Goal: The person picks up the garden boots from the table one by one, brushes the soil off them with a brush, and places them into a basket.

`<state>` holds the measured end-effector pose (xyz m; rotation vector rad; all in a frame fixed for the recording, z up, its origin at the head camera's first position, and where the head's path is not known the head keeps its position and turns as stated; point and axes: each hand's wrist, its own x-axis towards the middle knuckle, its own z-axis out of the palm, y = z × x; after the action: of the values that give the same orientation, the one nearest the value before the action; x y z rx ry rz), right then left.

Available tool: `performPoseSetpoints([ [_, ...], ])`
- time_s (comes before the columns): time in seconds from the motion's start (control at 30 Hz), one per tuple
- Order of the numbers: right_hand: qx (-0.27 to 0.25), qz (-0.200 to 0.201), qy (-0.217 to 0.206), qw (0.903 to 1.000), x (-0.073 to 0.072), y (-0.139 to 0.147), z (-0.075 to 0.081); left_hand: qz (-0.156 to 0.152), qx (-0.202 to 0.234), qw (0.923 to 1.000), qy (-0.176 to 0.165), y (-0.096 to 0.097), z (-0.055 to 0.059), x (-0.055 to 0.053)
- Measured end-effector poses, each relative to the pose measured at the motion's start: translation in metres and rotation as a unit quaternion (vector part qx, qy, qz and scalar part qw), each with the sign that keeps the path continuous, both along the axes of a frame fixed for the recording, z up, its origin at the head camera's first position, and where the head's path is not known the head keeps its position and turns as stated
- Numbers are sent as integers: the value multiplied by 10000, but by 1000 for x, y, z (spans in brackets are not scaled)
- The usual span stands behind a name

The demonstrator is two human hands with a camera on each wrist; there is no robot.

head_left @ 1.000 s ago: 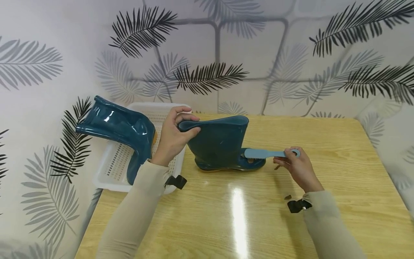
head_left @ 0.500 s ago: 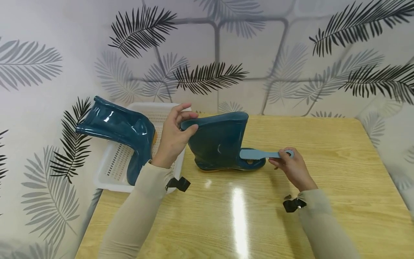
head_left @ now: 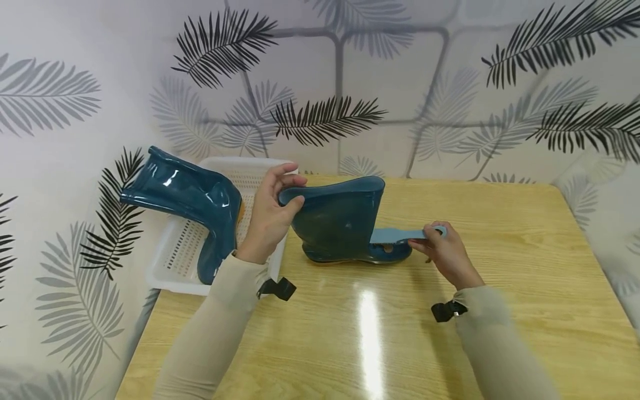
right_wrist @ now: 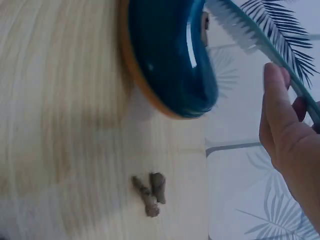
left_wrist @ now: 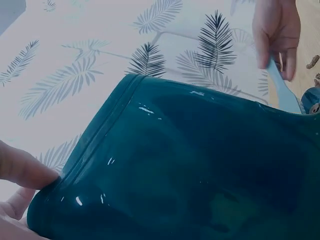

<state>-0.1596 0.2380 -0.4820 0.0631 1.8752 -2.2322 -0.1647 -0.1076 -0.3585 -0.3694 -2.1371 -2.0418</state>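
A dark teal rain boot (head_left: 337,225) stands on the table, its toe to the right. My left hand (head_left: 267,222) pinches the boot's top rim between thumb and fingers; in the left wrist view the thumb lies on the rim's outer face. My right hand (head_left: 447,255) grips a light blue scrub brush (head_left: 395,235) by its handle. The brush head sits over the boot's foot, close against the shaft, and its pale bristles show in the right wrist view. A brown lump (right_wrist: 204,25) clings to the top of the foot, beneath the brush.
At the left, a white perforated basket (head_left: 172,286) bears a second teal boot (head_left: 185,194), tipped with its shaft over the rim. Brown clumps (right_wrist: 150,195) lie on the wooden table (head_left: 320,333) near the toe. A leaf-patterned cloth (head_left: 450,144) rises behind.
My right hand has slid the brush leftward along the foot toward the shaft. The left hand keeps its pinch on the rim, and the boot's top has shifted slightly.
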Motion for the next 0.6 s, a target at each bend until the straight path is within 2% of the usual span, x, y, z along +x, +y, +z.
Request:
performPoseSetpoints([
  [0.1,389,34,-80,9992,3,4,-3,-32,37,10000,36,0,-1,0],
  [0.17,460,33,-70,9989,5,11,-4,-43,81,9999,56,0,-2,0],
  [0.37,-98,-44,65,9999,10,27,-2,-53,102,9999,34,1,-3,0],
  [0.47,-428,-110,137,9989,8,24,1,-34,81,10000,30,1,-3,0],
  [0.6,-519,-74,106,9986,4,13,2,15,64,10000,2,2,-3,1],
])
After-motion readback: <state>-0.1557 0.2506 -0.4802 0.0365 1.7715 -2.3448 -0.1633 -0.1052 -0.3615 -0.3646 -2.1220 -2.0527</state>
